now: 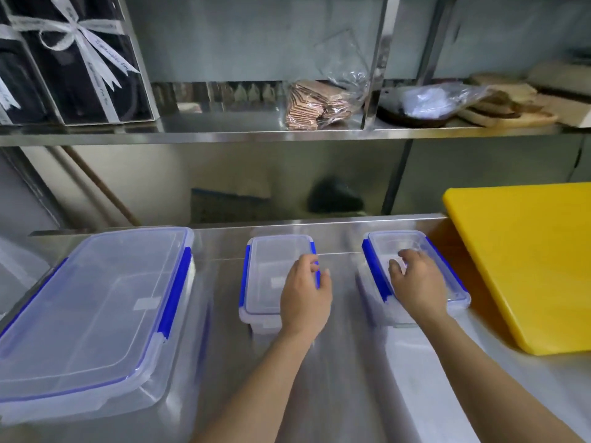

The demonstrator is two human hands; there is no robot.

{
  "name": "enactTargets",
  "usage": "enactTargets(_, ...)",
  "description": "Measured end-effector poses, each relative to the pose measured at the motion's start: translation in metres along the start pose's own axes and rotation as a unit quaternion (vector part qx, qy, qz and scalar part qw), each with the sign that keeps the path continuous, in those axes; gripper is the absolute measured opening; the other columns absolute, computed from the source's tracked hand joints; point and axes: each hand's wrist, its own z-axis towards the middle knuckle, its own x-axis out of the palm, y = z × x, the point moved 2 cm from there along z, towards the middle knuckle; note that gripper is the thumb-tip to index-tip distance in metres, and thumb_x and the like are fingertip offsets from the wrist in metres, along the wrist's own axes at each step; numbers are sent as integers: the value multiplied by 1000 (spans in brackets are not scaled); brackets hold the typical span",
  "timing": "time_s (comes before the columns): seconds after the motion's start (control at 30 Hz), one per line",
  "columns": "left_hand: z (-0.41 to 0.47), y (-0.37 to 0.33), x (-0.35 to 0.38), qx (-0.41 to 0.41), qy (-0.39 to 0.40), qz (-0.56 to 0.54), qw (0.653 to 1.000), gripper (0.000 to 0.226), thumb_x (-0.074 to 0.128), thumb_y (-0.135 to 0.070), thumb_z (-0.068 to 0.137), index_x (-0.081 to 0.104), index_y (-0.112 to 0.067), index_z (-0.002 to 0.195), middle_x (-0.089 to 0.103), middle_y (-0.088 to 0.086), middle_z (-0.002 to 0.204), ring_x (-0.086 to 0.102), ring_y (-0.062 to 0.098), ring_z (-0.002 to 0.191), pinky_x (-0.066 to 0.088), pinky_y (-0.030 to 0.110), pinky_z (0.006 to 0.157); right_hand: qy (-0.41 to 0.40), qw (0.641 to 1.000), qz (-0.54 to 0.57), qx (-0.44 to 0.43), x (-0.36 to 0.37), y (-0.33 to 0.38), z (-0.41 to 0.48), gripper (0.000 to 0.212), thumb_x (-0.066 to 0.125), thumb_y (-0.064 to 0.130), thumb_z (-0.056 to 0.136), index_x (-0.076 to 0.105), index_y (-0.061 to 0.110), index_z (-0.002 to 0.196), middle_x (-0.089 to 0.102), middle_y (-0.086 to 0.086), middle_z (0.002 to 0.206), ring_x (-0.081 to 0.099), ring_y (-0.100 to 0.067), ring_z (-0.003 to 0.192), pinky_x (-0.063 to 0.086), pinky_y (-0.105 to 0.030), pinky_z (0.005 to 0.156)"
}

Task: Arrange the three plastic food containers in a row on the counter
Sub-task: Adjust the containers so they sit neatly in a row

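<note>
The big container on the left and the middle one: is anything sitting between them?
Nothing: the head view shows only bare steel counter between the big container and the middle container.

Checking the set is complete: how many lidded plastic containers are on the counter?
3. A large container sits at the left, a small container in the middle under the left hand, and another small one at the right under the right hand. None seems hidden.

Both arms extended; left grip [305, 290] and right grip [417, 282] seemingly loosely curled.
</note>
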Motion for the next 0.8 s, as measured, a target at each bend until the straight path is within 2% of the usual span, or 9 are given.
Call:
enactTargets(0.07,0,-4,32,-8,71,-1,997,40,52,-27,92,44,-21,130,51,1,136,49,19,124,45,32,99,-6,999,-36,24,-6,-22,5,45,50,34,93,48,10,132,52,-14,137,50,-31,122,44,-41,100)
enactTargets(0.13,0,-4,61,-32,139,10,990,55,50,-35,92,29,-26,142,35,0,151,37,20,136,37,39,109,24,995,-75,54,-8,-44,9,56,47,44,92,38,15,140,39,-14,147,37,-32,134,34,-43,108)
enactTargets(0.23,-4,-2,100,-65,231,-24,971,63,47,-40,92,15,-35,146,20,-4,157,27,21,141,31,42,113,93,987,-88,93,-1,-76,12,70,41,56,90,24,20,147,19,-14,157,18,-33,144,21,-47,115)
enactTargets(0.33,-10,5,132,-76,282,-49,955,65,47,-38,92,11,-39,146,16,-6,158,27,17,141,28,41,115,126,984,-62,108,7,-94,14,75,35,61,89,16,21,149,10,-13,159,11,-34,146,17,-47,117)
enactTargets(0.5,-17,12,157,-62,278,-60,957,67,47,-37,92,7,-40,146,7,-4,160,10,15,146,22,43,118,133,986,-42,93,11,-99,21,72,32,56,92,11,19,149,7,-14,159,10,-38,144,16,-46,117)
enactTargets(0.67,-16,11,160,-69,266,-47,960,65,46,-35,93,9,-38,146,11,-3,159,18,17,144,28,43,116,132,986,-55,89,12,-101,22,71,29,58,91,11,21,149,9,-14,159,13,-38,143,22,-47,115)
enactTargets(0.8,-19,0,141,-56,268,-15,962,68,50,-38,91,12,-33,147,15,-5,158,24,17,142,28,39,115,150,982,-72,88,9,-100,21,73,29,62,90,12,22,149,8,-13,160,12,-36,145,17,-49,116)
